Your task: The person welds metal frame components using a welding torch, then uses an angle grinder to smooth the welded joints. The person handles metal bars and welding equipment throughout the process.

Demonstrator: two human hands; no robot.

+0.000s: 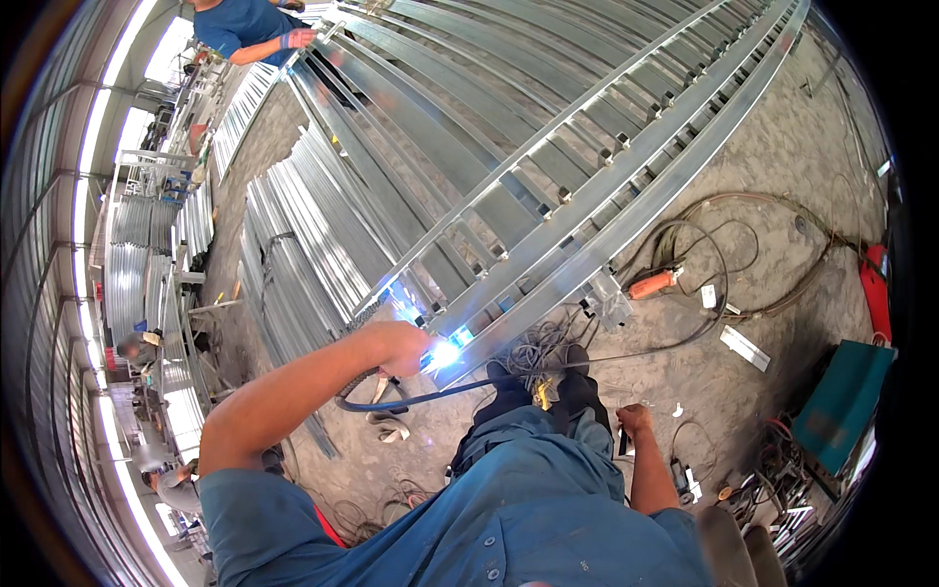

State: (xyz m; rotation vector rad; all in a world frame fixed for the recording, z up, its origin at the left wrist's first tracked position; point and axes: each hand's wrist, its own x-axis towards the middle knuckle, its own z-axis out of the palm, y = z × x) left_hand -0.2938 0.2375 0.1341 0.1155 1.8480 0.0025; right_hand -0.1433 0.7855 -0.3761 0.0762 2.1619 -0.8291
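My left hand [396, 347] is closed around a welding torch, most of which is hidden by the fingers. A bright blue-white arc [445, 354] glares at the near end of a long galvanized steel frame [548, 235], and its light washes out the joint. From beside that hand a dark torch cable [430, 396] loops back and runs off to the right. My right hand [636, 419] hangs low on the right, fingers curled in around a small dark object that I cannot make out. It is well apart from the frame.
Long steel profiles [313, 225] lie stacked to the left of the frame. At the far end stands a co-worker in a blue shirt [235, 27]. Coiled cables [675, 230] and an orange power tool [652, 285] lie on the right, near a teal box [843, 406]. Loose wires [543, 347] lie by my feet.
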